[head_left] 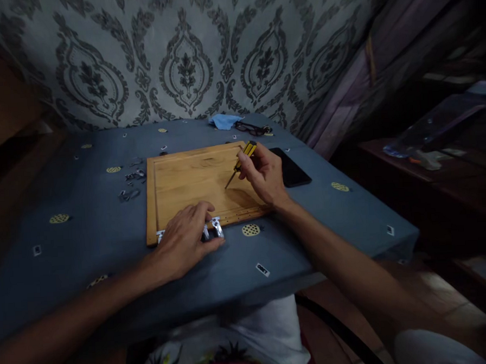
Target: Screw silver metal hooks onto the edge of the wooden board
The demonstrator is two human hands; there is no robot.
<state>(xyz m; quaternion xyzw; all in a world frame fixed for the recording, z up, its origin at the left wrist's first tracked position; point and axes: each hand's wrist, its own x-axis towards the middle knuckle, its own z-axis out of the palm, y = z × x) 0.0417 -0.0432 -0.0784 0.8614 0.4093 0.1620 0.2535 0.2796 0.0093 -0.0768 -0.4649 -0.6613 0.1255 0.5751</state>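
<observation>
A wooden panel with a raised frame lies flat on the table. My right hand grips a yellow-and-black screwdriver above it, the blade slanting down and left over the panel. Along the near edge, my left hand rests palm down with fingers stretched over the wood and thumb apart below. Beside those fingers sits a shiny metal bracket, and another metal piece shows at the panel's near left corner. The hand hides part of this metalwork. Small holes run along the near edge, right of the bracket.
Several loose metal parts lie left of the panel. A black phone or tablet is at its right. Behind are a blue cloth and eyeglasses. The blue tablecloth reaches the patterned wall.
</observation>
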